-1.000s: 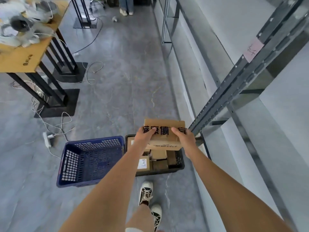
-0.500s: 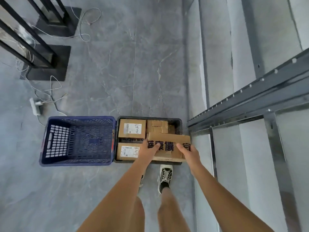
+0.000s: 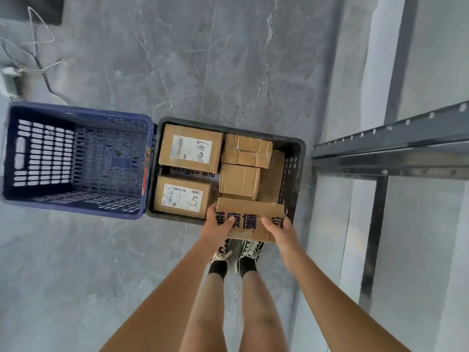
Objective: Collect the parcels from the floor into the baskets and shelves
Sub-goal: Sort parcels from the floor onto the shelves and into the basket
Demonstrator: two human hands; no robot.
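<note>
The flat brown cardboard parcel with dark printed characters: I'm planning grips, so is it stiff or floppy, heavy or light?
The flat brown cardboard parcel with dark printed characters probably stays stiff: it spans flat between the left hand and right hand. Likely light, since fingertips at its edges carry it. Its dented, torn edge suggests soft corners.

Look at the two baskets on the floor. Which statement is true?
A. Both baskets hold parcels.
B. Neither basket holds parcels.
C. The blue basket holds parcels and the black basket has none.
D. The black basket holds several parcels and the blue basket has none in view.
D: cardboard parcels fill the black basket, while only bare mesh shows inside the blue basket beside it.
</note>
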